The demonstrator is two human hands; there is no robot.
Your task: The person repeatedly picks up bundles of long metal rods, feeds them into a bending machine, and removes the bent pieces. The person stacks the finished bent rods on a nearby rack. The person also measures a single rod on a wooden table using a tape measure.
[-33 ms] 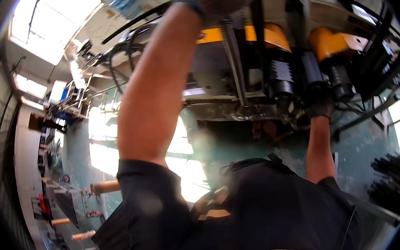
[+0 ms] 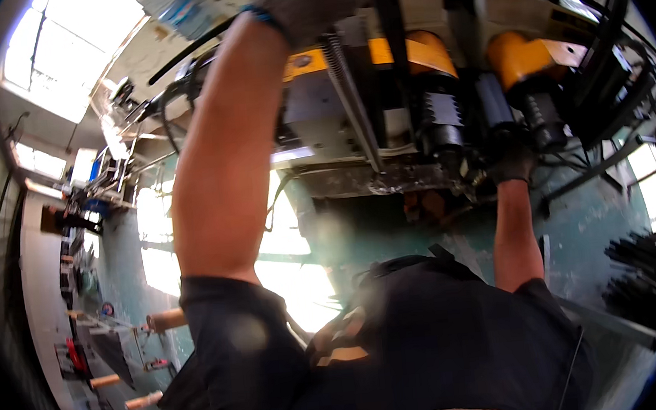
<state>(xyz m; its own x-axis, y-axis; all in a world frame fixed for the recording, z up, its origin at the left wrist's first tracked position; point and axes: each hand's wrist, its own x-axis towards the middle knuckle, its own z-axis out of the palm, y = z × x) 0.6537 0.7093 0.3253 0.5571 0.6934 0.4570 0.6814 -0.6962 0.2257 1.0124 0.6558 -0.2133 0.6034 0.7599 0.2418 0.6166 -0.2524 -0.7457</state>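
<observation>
I stood at a machine with both arms stretched forward over a green floor. My left hand, in a greyish glove with a blue cuff, was at the upper edge of the view, above a slanting ribbed rod; blur and the picture's edge obscured the fingers, and whether they were open or closed I could not tell. My right hand, dark-gloved, was at the lower end of a smooth black cylinder, which sat between two ridged black shafts below yellow fittings. Shadow hid those fingers, so I could not tell whether they gripped it. Black strips lay bundled at far right; sunlight fell across the floor beside my left arm.
</observation>
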